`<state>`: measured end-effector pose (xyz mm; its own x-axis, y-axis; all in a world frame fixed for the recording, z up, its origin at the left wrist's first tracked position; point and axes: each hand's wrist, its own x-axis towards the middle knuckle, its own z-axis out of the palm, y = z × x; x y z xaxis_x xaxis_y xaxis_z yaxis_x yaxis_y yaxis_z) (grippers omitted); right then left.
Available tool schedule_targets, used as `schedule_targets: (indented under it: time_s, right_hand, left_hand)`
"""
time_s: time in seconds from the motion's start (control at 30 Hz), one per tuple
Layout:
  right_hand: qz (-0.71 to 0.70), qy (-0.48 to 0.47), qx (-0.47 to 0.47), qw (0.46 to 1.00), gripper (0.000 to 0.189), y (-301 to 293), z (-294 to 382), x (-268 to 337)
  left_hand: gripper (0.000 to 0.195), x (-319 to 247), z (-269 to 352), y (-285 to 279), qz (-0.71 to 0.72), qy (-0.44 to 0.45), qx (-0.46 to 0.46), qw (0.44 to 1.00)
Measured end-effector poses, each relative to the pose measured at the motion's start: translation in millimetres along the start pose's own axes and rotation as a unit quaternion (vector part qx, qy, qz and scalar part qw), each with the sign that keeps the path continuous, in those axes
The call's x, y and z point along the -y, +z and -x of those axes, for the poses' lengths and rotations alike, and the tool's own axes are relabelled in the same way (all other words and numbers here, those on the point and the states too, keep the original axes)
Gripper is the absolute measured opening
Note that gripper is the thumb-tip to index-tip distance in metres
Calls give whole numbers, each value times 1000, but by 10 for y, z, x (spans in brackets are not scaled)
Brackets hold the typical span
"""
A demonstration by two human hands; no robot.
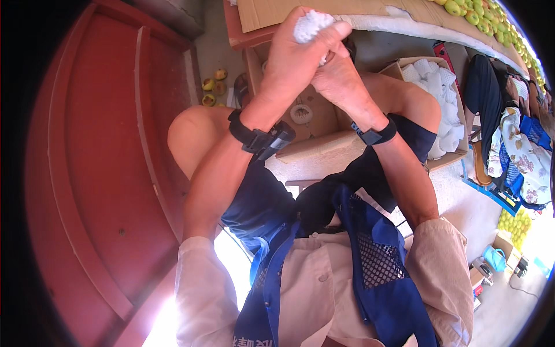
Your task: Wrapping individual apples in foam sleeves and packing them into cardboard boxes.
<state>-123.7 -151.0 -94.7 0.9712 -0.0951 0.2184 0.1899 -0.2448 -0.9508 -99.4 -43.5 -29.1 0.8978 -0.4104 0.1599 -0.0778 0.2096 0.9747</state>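
My left hand is closed around a white foam fruit net, its thumb lying across the front. Close against it from below, my right hand also grips the net, its fingers largely hidden behind the left hand. Whether a fruit sits inside the net cannot be seen. Beneath my forearms, between my knees, stands an open cardboard box. A round white foam net shows inside it.
A cardboard box of white foam nets stands at right. Ahead, a cardboard-covered table bears yellow-green fruit. Several blemished fruits lie on the floor near a red panel. Another person sits at far right.
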Motion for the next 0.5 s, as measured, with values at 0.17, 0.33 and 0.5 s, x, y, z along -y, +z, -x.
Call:
schedule_targets:
  time_s: [0.17,0.33,0.5]
  right_hand:
    - [-17,209,92,974,22,50,57,236]
    - [21,105,13,994,24,107,74,156]
    - [-7,17,80,997,39,88,-33,181]
  left_hand:
    - [18,36,-25,-159,206,-15,12,978]
    - [16,-65,-44,-180,206,-27,38,978]
    - [17,-209,-151,-263,84,13,-6,996]
